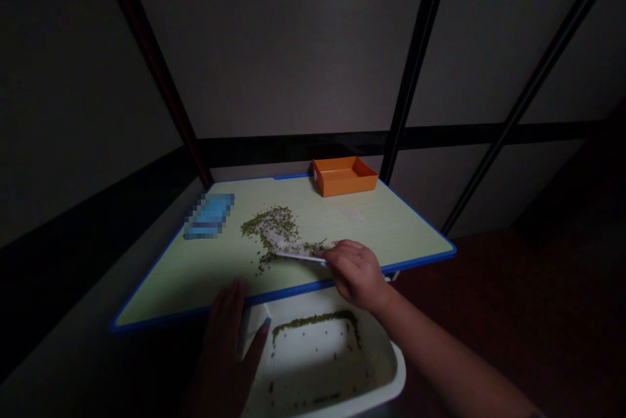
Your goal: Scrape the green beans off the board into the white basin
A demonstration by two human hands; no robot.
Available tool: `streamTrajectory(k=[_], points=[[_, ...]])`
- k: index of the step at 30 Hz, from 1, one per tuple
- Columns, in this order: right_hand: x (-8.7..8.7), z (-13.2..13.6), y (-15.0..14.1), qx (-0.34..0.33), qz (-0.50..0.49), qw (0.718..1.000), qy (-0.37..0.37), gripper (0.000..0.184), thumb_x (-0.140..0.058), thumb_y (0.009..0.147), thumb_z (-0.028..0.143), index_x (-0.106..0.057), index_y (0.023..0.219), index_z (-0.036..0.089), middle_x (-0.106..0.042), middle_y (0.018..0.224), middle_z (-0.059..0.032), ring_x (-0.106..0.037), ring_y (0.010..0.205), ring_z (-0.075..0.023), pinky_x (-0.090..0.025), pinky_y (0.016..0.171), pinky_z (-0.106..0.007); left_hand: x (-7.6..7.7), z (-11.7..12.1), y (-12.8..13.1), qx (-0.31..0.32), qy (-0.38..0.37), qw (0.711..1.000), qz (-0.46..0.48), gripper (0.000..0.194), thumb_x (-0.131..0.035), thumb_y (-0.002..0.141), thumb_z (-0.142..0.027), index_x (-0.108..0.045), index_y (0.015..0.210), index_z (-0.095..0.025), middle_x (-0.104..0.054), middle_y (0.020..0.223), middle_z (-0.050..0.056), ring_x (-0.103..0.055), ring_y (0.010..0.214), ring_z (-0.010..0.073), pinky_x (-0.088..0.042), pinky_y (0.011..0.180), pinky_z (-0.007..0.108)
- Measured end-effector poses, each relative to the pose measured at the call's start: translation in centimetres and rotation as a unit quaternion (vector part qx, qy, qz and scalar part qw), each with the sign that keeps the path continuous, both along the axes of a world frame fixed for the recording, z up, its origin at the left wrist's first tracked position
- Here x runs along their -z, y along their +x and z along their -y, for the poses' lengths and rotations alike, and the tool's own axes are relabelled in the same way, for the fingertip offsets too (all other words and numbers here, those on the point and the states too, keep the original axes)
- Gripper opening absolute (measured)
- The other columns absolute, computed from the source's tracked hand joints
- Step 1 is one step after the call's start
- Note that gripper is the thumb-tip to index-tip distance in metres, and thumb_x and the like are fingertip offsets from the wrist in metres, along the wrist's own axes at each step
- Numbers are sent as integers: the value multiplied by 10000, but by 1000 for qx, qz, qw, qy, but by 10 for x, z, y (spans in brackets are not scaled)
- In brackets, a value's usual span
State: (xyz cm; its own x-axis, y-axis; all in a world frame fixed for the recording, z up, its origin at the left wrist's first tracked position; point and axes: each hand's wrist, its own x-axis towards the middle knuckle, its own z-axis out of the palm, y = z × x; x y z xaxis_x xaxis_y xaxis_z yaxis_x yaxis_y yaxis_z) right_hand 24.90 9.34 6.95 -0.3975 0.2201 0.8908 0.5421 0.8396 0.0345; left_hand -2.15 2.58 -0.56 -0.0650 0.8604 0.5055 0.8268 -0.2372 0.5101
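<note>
My right hand (356, 272) grips a thin, flat white strip (300, 257) by its right end. The strip's long edge rests on the board, along the near side of a scattered pile of green grains mixed with white grains (278, 225). Below the board's front edge, my left hand (232, 333) is spread at the left side of a white plastic basin (337, 366), thumb apart from the fingers and over the basin's inside. Much of this hand lies in shadow. Green grains line the basin's far inner edge, with several scattered across its floor.
The pale green tabletop (391, 229) has a blue rim. An orange open box (345, 177) stands at its back right, with a faint patch of white grains (351, 214) in front. A blurred blue item (210, 216) lies at left. Dark-framed wall panels (293, 46) rise behind.
</note>
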Motion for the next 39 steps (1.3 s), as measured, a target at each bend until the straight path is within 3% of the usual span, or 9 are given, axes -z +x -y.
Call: streamTrajectory(k=[6, 13, 20, 26, 33, 36, 39], points=[[-3, 2, 5, -4, -111, 993, -38, 246, -485, 861, 73, -602, 1021, 219, -716, 781, -62, -634, 644, -185, -526, 622, -322, 1, 1, 1, -3, -7, 1000, 14, 652, -494, 899, -479, -349, 1504, -287, -405, 1598, 75, -327, 1495, 276, -363, 1185, 530], [-3, 2, 4, -71, -13, 997, -14, 329, -441, 839, 79, -608, 1094, 204, -647, 651, -24, -596, 570, -177, -533, 688, -351, -1, 0, 1, 2, -4, 1000, 19, 647, -490, 894, -499, -380, 1490, -272, -431, 1579, 90, -344, 1486, 289, -360, 1182, 550], [1, -2, 5, -41, 44, 998, -24, 319, -455, 828, 76, -620, 1071, 201, -709, 735, -40, -656, 636, -165, -559, 784, -344, -2, 2, 4, -6, -13, 1000, 26, 638, -497, 892, -487, -391, 1484, -274, -427, 1583, 81, -328, 1495, 284, -360, 1185, 542], [7, -10, 6, -21, 48, 996, -77, 306, -449, 859, 64, -652, 1047, 198, -766, 881, -80, -709, 758, -176, -566, 787, -343, -1, 3, 3, -2, -9, 999, 32, 631, -499, 889, -477, -397, 1480, -280, -426, 1584, 74, -339, 1489, 282, -370, 1180, 537], [2, -16, 14, -9, -84, 988, -129, 237, -478, 894, 119, -672, 986, 220, -768, 888, -68, -720, 795, -180, -577, 722, -296, 2, 1, 2, -6, -2, 1000, 24, 632, -483, 894, -492, -394, 1481, -273, -431, 1581, 79, -340, 1489, 283, -384, 1173, 540], [-3, -26, 24, 21, -157, 976, -149, 175, -499, 920, 178, -668, 936, 217, -753, 839, -54, -707, 749, -175, -558, 681, -274, 2, 2, 2, -2, 7, 1000, 9, 638, -479, 900, -482, -369, 1492, -273, -419, 1587, 82, -330, 1494, 279, -360, 1188, 544], [-7, -42, 36, 27, -168, 970, -175, 157, -510, 926, 217, -665, 901, 207, -732, 806, -49, -686, 726, -175, -528, 662, -263, 3, 1, 1, -1, 4, 1000, 5, 644, -481, 900, -475, -351, 1501, -282, -400, 1599, 74, -330, 1494, 272, -358, 1191, 532]])
